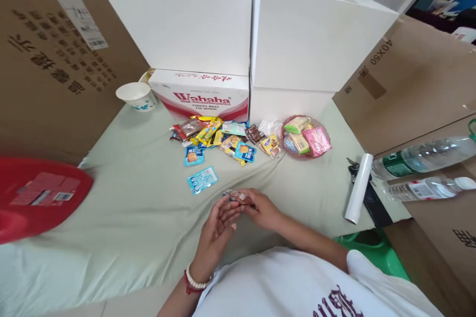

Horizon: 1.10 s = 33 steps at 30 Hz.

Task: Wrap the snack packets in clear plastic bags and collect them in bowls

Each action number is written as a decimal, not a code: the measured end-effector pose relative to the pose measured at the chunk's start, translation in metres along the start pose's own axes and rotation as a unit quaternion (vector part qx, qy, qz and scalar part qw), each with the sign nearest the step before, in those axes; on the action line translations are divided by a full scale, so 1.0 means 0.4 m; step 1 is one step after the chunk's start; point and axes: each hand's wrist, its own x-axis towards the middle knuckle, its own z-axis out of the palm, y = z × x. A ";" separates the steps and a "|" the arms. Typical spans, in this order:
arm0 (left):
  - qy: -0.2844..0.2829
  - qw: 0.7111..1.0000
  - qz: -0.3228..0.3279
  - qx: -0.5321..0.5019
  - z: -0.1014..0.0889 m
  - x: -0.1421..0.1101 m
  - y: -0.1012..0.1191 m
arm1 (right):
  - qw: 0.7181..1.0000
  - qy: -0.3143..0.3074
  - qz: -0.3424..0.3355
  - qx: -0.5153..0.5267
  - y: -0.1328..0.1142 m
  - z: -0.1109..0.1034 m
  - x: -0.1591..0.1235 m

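A small brown snack packet (245, 199) is pinched in my right hand (265, 210), above the near part of the cloth-covered table. My left hand (217, 223) is palm up under its left end, fingers loosely curled and thumb apart. The left fingertips touch the packet. Its print is too small to read. Beyond my hands, a light blue packet (203, 180) lies alone on the cloth. Farther back is a loose pile of snack packets, among them a yellow packet (210, 130) and a blue packet (245, 151).
A pink bowl (305, 156) of wrapped snacks stands right of the pile. Behind are a Wahaha box (203, 101), white boxes (297, 34) and a paper cup (136, 96). A red plastic object (44, 198) is at left; a white roll (359, 188) and plastic bottles (427, 158) lie right.
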 end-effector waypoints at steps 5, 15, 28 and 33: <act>0.002 0.998 0.005 0.068 -0.005 0.002 -0.017 | 0.967 0.233 0.092 0.047 0.022 -0.277 -0.033; 0.204 0.947 -0.024 0.248 -0.146 -0.062 -0.133 | 0.897 0.312 0.204 -0.238 0.145 -0.542 0.063; 0.258 0.861 0.141 0.416 -0.185 -0.092 -0.178 | 0.826 0.202 0.135 -0.510 -0.013 -0.600 0.182; 0.260 0.863 0.154 0.404 -0.179 -0.099 -0.176 | 0.797 -0.031 0.049 -0.602 -0.032 -0.528 0.400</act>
